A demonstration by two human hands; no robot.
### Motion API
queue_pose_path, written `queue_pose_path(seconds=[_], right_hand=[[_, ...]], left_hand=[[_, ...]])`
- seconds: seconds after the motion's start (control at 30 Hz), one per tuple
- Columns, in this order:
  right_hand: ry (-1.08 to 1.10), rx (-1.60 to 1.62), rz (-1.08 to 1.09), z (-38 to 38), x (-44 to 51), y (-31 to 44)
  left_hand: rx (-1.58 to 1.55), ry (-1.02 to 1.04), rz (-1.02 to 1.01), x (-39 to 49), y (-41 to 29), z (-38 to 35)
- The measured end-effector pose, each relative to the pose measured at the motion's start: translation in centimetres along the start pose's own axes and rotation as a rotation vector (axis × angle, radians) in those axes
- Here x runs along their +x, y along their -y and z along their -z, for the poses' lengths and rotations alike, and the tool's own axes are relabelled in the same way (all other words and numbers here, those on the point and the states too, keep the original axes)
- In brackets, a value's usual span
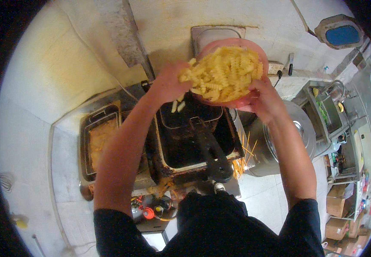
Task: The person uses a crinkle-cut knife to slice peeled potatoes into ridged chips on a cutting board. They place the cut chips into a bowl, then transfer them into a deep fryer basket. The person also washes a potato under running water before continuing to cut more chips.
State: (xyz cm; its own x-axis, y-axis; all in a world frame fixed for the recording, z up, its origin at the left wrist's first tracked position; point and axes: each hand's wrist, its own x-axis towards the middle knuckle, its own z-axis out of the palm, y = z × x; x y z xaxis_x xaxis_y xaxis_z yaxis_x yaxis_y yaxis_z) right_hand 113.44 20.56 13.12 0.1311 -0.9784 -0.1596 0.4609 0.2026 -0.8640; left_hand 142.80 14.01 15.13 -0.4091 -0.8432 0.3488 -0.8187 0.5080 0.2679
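Observation:
Crinkle-cut potato fries [225, 72] heap up in a pink plastic basket [212, 48], tilted to the left over a deep fryer. My right hand [262, 96] grips the basket's lower right rim. At the heap's left edge is my left hand [172, 80], its fingers against the fries; whether it also holds the rim cannot be told. A few fries [178, 106] are below it, above a wire fry basket [188, 127] that sits in the dark fryer vat [185, 157]. The black handle [211, 151] of the fry basket points towards me.
Left of the fryer stands a metal pan [84, 151] with browned food. Wooden skewers [244, 160] stick up at the fryer's right, beside a large lidded metal pot [307, 135]. Farther right is a steel sink [333, 119]. Below the fryer are a red gas regulator [148, 213] and hoses.

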Motion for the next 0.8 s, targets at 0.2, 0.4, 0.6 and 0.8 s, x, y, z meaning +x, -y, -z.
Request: queue_pose_path(seconds=[0.2,0.4,0.6,0.8], right_hand=[[-0.004,-0.044,0.049,-0.2,-0.2,0.8],[0.000,-0.065,0.084,-0.9,-0.1,1.3],[-0.001,-0.054,0.080,-0.8,0.3,1.0],[0.019,-0.070,0.051,-0.2,1.0,0.9]], left_hand=[[0.072,0.403,-0.050,0.9,-1.9,2.9],[0.059,0.060,-0.284,3.4,-6.6,0.7],[0.044,0.146,-0.197,4.7,-5.2,-0.9],[0.035,0.036,-0.330,3.5,0.2,-0.3]])
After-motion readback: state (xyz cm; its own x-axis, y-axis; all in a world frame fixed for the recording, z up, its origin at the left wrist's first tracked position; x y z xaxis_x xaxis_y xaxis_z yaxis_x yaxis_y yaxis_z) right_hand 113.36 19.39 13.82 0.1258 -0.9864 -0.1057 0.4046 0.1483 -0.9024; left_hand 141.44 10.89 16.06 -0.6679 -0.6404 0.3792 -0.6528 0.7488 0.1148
